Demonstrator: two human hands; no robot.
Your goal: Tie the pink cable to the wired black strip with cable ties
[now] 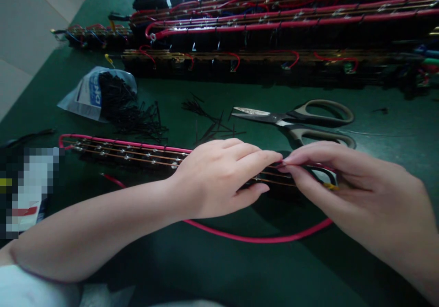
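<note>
A long black socket strip [123,153] with brass rails and a red wire along its top lies across the green table. My left hand [222,179] wraps over the strip's right part, thumb below and fingers above, gripping it. My right hand [339,188] meets it at the fingertips, thumb and forefinger pinched on the red wire at the strip's right end. A red cable [254,237] loops from under my hands along the table in front.
Scissors [298,117] lie open just behind my hands. Loose black cable ties [206,115] and a plastic bag [92,92] of them sit at the left rear. Stacked finished strips with red wires [274,28] fill the back. A blurred item [27,188] lies at left.
</note>
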